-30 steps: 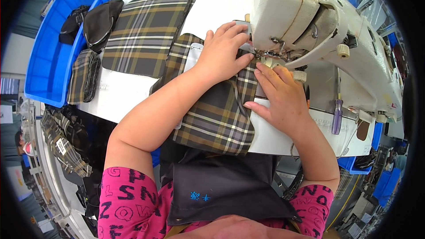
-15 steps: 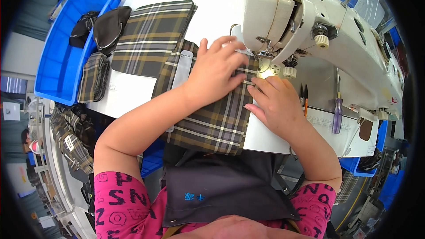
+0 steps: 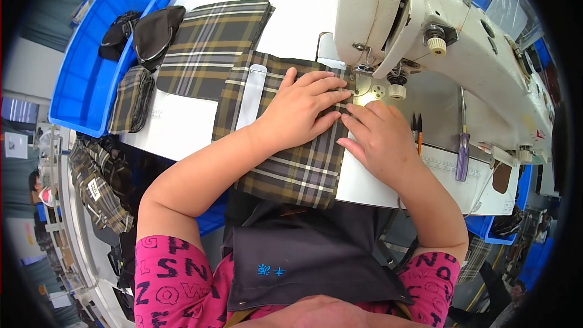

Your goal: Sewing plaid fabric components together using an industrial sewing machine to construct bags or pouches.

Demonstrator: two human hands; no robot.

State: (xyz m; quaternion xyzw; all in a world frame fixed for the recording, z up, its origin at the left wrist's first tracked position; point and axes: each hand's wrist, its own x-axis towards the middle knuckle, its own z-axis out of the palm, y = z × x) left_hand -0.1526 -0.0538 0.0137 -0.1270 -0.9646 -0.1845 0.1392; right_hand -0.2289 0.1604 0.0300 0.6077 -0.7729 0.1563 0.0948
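A brown, black and white plaid fabric panel (image 3: pixel 291 173) lies on the sewing table, its top right edge by the presser foot of a white sewing machine (image 3: pixel 388 30). My left hand (image 3: pixel 303 106) rests flat on the panel, fingers stretched toward the foot, holding nothing. At the panel's right edge, the fingertips of my right hand (image 3: pixel 379 136) touch the cloth, with the thumb apart from them. A pale translucent strip (image 3: pixel 251 100) lies on the fabric left of my left hand, partly covered by my forearm. I cannot see the needle tip clearly.
Folded plaid fabric (image 3: pixel 212 48) lies farther left, beside a dark pouch (image 3: pixel 158 35) and a small plaid bundle (image 3: pixel 130 98). A blue bin (image 3: pixel 76 94) stands at the left edge. Right of my hand are a purple-handled screwdriver (image 3: pixel 463 157) and an orange pointed tool (image 3: pixel 419 140).
My left hand has come down and settled on the panel, its fingers closer together. The panel's upper edge lies flatter and shows more. My right hand has barely moved.
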